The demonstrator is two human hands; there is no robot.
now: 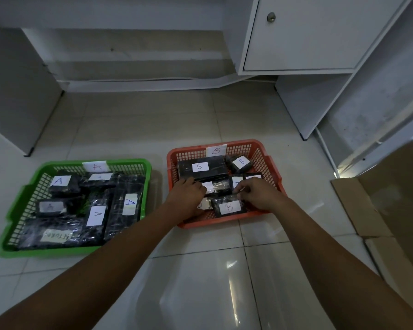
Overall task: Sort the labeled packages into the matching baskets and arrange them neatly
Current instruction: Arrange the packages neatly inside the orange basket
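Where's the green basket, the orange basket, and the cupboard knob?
Green basket (pixel 145 164): head view, far right rim corner.
Orange basket (pixel 270 167): head view, right wall.
Knob (pixel 270 17): head view, middle of the knob.

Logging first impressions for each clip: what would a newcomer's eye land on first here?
Two bright baskets on the pale tiled floor: a green basket at left, tagged A and packed with black packages labeled A, and an orange basket at centre, tagged B. Next come the two bare arms reaching into the orange one, the left hand and the right hand both busy among the B-labeled packages.
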